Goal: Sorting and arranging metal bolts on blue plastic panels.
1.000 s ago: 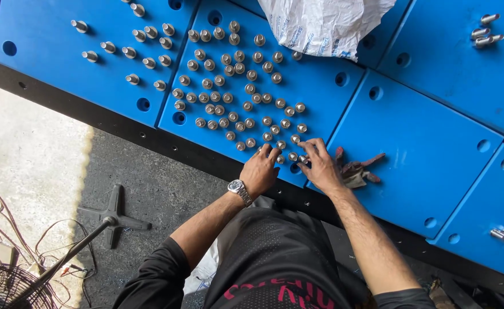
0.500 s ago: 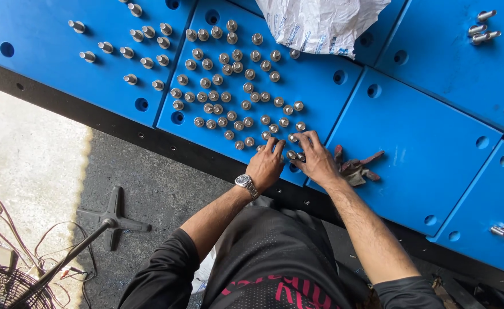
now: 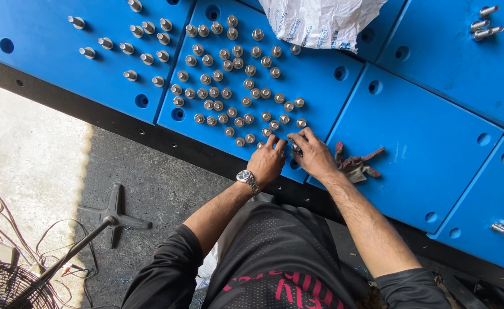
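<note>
This looks like a workshop or small factory floor. Large blue panels (image 3: 435, 143) with round holes lie side by side on a black perforated frame (image 3: 109, 123), and dozens of short metal studs (image 3: 237, 86) stand in loose rows on them. The floor (image 3: 160, 189) is rough, stained concrete. A fan stand with a cross-shaped base (image 3: 114, 214), a wire fan guard (image 3: 6, 289) and loose cables (image 3: 0, 229) sit on it. A worn work glove (image 3: 358, 166) lies on one panel.

free: bare blue panel (image 3: 435, 154) right of the hands | blocked: upright metal studs (image 3: 234, 86) crowd far-left | crumpled glove (image 3: 358, 166) just right | plastic bag (image 3: 320, 20) far
</note>
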